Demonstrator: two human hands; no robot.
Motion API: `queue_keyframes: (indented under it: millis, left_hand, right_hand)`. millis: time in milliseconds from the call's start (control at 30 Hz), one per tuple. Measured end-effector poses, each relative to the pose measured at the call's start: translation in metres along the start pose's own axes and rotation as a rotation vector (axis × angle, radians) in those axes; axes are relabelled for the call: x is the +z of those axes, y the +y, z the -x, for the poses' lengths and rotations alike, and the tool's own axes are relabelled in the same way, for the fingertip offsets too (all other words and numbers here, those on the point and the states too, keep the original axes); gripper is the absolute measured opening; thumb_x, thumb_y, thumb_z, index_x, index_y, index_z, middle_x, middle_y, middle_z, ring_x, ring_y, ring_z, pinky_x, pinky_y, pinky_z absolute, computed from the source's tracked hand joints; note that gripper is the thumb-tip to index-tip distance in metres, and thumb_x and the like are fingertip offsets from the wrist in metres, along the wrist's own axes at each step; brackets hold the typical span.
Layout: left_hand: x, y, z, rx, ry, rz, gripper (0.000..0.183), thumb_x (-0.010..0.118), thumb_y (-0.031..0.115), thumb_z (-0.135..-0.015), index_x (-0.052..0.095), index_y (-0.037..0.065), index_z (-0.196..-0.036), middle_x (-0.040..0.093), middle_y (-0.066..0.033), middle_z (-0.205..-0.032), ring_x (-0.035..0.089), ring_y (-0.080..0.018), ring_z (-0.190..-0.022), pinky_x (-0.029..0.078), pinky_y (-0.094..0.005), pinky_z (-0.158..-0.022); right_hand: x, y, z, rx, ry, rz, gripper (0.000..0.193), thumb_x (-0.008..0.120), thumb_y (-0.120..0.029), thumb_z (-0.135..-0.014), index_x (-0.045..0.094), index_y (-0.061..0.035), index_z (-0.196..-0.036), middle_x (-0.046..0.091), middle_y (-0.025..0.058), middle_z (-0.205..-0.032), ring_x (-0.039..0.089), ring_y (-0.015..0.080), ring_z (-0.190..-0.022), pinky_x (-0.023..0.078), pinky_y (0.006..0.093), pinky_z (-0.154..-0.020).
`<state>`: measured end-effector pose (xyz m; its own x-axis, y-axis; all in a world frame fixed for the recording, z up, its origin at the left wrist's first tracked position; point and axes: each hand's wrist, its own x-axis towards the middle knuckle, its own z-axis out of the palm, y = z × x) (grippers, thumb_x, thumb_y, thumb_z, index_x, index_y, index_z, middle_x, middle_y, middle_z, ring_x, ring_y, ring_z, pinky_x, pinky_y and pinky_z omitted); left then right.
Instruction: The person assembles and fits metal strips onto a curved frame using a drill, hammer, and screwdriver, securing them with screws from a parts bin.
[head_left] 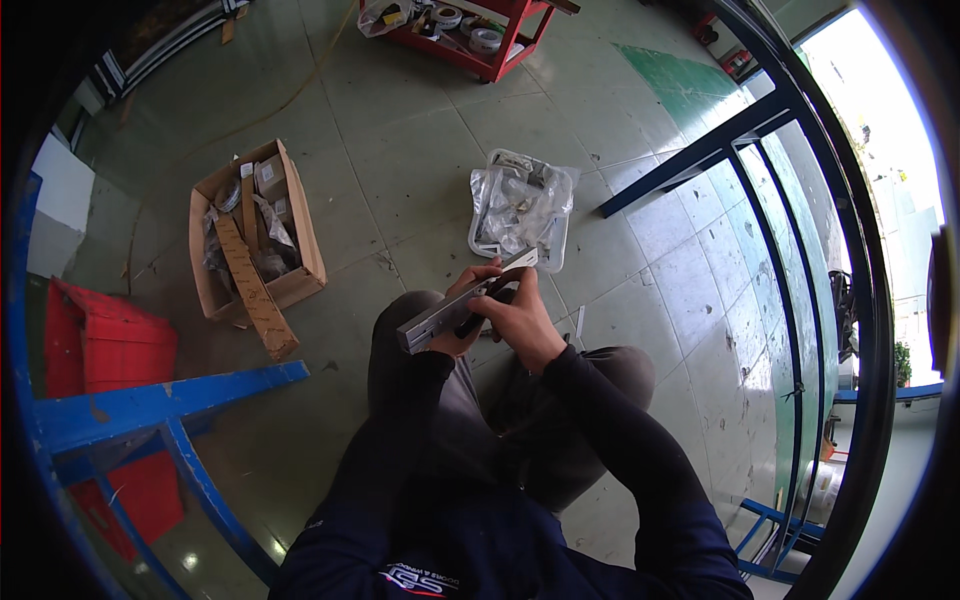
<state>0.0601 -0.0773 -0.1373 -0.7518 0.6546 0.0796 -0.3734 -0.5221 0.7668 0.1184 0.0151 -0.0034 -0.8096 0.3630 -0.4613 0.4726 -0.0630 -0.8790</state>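
Grey metal bar (432,322), one: slanting across both hands | left hand (456,343): gripping it from beneath | right hand (522,318): clasping dark piece (468,326), holding it against bar

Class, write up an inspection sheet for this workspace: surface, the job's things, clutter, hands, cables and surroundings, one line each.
Surface: tiled floor, scuffed and marked in places.
Job's things: a grey bar, held above the lap; a dark piece against it, kind unclear.
Clutter: carton of mixed items, a brown strip jutting out; tub with clear bags.
Hands: left hand holds the bar, partly hidden behind it; right hand grips near its far end.
Cables: yellow line across the floor, cable or hose unclear.
Surroundings: red cart, red bin, blue frame.
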Motion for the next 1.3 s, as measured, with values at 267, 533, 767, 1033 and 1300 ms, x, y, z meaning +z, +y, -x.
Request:
queue_keyframes:
  millis: [267, 533, 767, 1033, 1300]
  left_hand:
    - [-0.015, -0.010, 0.004, -0.032, -0.075, 0.074, 0.051, 0.061, 0.018, -0.100, 0.041, 0.003, -0.145, 0.059, -0.0097, -0.132, 0.060, -0.0187, -0.118, 0.048, -0.0315, -0.099]
    - [0.010, 0.010, 0.002, -0.104, 0.005, -0.201, 0.061, 0.050, -0.001, -0.101, 0.026, 0.004, -0.157, 0.058, -0.0131, -0.131, 0.060, -0.0165, -0.113, 0.049, -0.0309, -0.097]
    - [0.002, 0.011, -0.008, -0.540, 0.352, 0.186, 0.046, 0.040, 0.047, -0.108, 0.062, 0.007, -0.117, 0.067, -0.0016, -0.101, 0.061, -0.0120, -0.092, 0.051, -0.0300, -0.082]
    - [0.011, 0.000, -0.003, -0.211, 0.450, -0.129, 0.038, 0.041, 0.042, -0.109, 0.054, 0.007, -0.114, 0.054, -0.0015, -0.095, 0.052, -0.0117, -0.085, 0.045, -0.0287, -0.076]
    - [0.008, 0.000, 0.001, -0.144, 0.424, -0.254, 0.040, 0.039, 0.045, -0.109, 0.051, 0.008, -0.115, 0.053, -0.0029, -0.100, 0.049, -0.0129, -0.091, 0.043, -0.0301, -0.082]
  right_hand:
    - [-0.008, -0.003, -0.002, 0.043, -0.046, -0.051, 0.050, 0.070, -0.011, -0.086, 0.037, -0.0015, -0.122, 0.060, 0.0118, -0.092, 0.060, 0.0175, -0.069, 0.049, 0.0328, -0.056]
    - [-0.037, 0.031, -0.026, 0.163, 0.107, -0.251, 0.030, 0.056, -0.008, -0.088, 0.046, -0.0034, -0.116, 0.052, 0.0080, -0.079, 0.052, 0.0185, -0.057, 0.043, 0.0367, -0.049]
    - [-0.022, 0.051, -0.020, -0.189, -0.003, 0.072, 0.039, 0.055, -0.010, -0.092, 0.039, 0.0020, -0.125, 0.060, 0.0136, -0.079, 0.056, 0.0244, -0.056, 0.047, 0.0399, -0.052]
    - [-0.001, 0.057, -0.025, -0.341, 0.145, 0.370, 0.034, 0.065, -0.024, -0.094, 0.048, 0.0023, -0.106, 0.065, 0.0234, -0.070, 0.066, 0.0427, -0.068, 0.048, 0.0499, -0.060]
    - [0.005, 0.053, -0.022, -0.351, 0.148, 0.368, 0.032, 0.062, -0.025, -0.096, 0.045, 0.0009, -0.100, 0.065, 0.0269, -0.075, 0.064, 0.0483, -0.075, 0.047, 0.0551, -0.066]
